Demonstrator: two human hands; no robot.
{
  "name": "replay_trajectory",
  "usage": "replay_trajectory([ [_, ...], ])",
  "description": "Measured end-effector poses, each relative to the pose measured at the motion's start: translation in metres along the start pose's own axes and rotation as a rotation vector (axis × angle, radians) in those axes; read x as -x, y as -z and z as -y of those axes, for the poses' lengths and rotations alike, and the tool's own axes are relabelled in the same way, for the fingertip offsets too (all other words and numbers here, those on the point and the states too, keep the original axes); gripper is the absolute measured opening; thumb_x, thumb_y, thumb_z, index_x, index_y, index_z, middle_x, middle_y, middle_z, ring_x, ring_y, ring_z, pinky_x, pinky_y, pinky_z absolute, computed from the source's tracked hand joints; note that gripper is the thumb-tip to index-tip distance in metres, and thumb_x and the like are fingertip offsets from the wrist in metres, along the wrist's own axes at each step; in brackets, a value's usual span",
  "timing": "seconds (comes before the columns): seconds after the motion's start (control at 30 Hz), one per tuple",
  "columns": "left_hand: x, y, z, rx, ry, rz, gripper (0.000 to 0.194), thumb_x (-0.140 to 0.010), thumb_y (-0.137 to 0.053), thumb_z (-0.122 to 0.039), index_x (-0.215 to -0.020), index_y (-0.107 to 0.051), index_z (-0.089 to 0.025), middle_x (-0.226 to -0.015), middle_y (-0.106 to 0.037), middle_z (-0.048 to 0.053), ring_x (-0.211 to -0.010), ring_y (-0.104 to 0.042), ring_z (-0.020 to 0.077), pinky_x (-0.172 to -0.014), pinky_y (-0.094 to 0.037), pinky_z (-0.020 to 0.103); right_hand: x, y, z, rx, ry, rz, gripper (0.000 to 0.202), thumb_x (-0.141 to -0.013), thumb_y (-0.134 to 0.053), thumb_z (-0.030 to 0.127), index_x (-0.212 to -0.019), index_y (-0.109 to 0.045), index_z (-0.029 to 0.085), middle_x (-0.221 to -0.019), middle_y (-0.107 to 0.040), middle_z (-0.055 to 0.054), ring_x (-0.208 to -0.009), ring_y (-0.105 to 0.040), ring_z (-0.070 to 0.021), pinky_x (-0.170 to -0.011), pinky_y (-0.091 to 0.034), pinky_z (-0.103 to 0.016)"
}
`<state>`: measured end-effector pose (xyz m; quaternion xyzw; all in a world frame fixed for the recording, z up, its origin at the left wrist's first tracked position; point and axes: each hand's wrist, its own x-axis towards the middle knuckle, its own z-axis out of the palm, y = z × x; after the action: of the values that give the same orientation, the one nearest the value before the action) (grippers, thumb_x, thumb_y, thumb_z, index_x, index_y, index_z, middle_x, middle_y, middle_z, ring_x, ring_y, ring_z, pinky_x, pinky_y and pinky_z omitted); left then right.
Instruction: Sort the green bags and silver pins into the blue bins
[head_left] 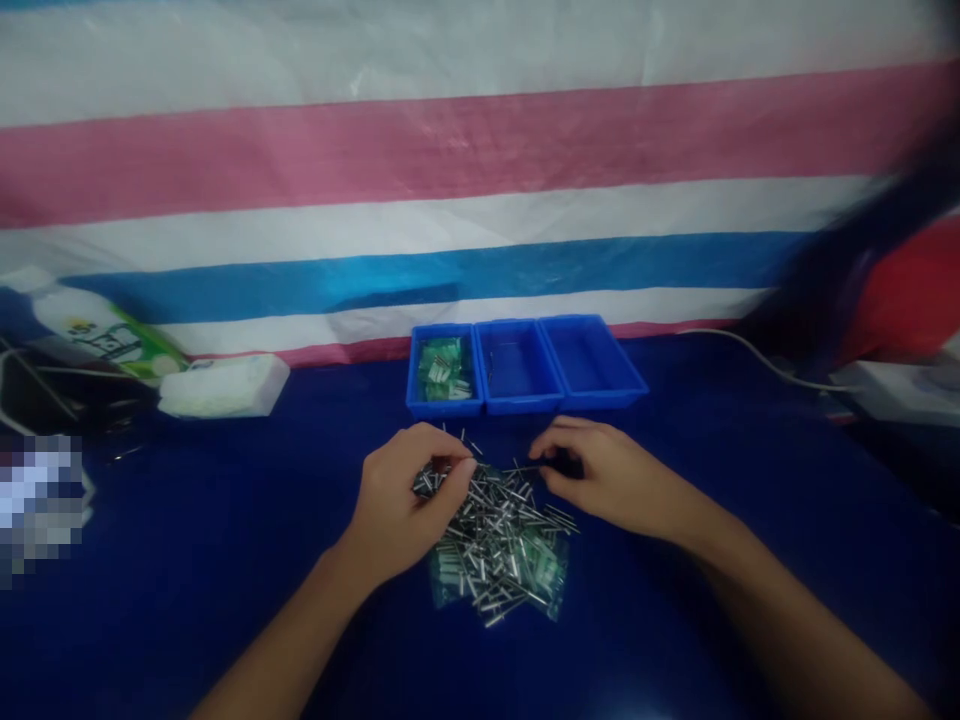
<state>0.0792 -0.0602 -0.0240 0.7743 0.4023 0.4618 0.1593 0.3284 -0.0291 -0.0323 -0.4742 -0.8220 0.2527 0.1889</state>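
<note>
A heap of thin, shiny metal pins [487, 540], which look like blind rivets, lies on the dark blue table. Small green-tinted clear packets [547, 570] with pale pieces inside lie under and among them. My left hand [409, 495] is over the heap's left side, thumb and forefinger pinched together; whatever is between the tips is too small to make out. At the upper right of the heap my right hand [592, 470] is closed in a pinch, and a thin metal pin seems to stick out leftward from its fingertips.
Behind the heap stand three joined blue trays. The left tray [412, 385] holds green packets; a thin pin or two lies in the middle tray [525, 402]; the right tray [600, 365] is beside it. Leftward are a white tissue pack [225, 385] and a bottle [97, 325]. A cable [765, 362] runs at right.
</note>
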Motion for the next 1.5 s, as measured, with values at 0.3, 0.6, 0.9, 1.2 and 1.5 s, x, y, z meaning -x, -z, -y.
replay_trajectory([
  [0.3,-0.001,0.003,0.007,-0.133,0.035,0.075,0.008,-0.093,-0.059,-0.020,-0.094,-0.067,-0.020,-0.084,-0.068,0.001,-0.075,-0.064,0.0146,-0.068,-0.049,0.030,0.000,-0.009,0.014,-0.068,0.211,0.065,0.024,-0.078,-0.054,0.006,-0.093,-0.062,0.023,-0.091,-0.065,0.000,-0.087,-0.061,-0.0184,-0.087,-0.045,-0.038],
  [0.6,0.000,0.007,0.019,-0.396,-0.075,0.340,0.013,-0.094,-0.055,-0.016,-0.100,-0.067,-0.020,-0.096,-0.069,0.002,-0.085,-0.062,0.0182,-0.077,-0.043,0.035,-0.001,-0.009,0.009,0.025,0.208,0.081,0.017,-0.086,-0.056,0.011,-0.093,-0.066,0.023,-0.090,-0.063,-0.002,-0.087,-0.057,-0.0203,-0.089,-0.043,-0.041],
  [0.9,0.000,0.008,0.018,-0.397,-0.097,0.325,0.014,-0.095,-0.054,-0.018,-0.100,-0.067,-0.020,-0.095,-0.069,0.003,-0.083,-0.062,0.0178,-0.076,-0.043,0.035,0.000,-0.007,0.003,0.008,0.228,0.130,0.015,-0.097,-0.054,0.024,-0.095,-0.069,0.025,-0.095,-0.067,-0.004,-0.089,-0.062,-0.0214,-0.099,-0.040,-0.049],
  [1.2,0.000,0.008,0.019,-0.378,-0.085,0.334,0.013,-0.096,-0.053,-0.018,-0.100,-0.066,-0.020,-0.096,-0.069,0.003,-0.084,-0.061,0.0175,-0.076,-0.041,0.036,-0.001,0.001,-0.003,-0.087,0.185,0.017,0.015,-0.101,-0.049,0.024,-0.093,-0.062,0.023,-0.098,-0.065,-0.004,-0.098,-0.060,-0.0210,-0.091,-0.046,-0.040],
  [1.5,0.000,0.007,0.015,-0.317,-0.128,0.242,0.012,-0.095,-0.058,-0.017,-0.104,-0.065,-0.020,-0.097,-0.070,0.003,-0.085,-0.064,0.0172,-0.077,-0.044,0.035,-0.003,0.006,0.002,-0.227,0.185,-0.262,0.011,-0.098,-0.056,0.026,-0.091,-0.062,0.022,-0.092,-0.063,-0.005,-0.083,-0.059,-0.0193,-0.073,-0.048,-0.034],
])
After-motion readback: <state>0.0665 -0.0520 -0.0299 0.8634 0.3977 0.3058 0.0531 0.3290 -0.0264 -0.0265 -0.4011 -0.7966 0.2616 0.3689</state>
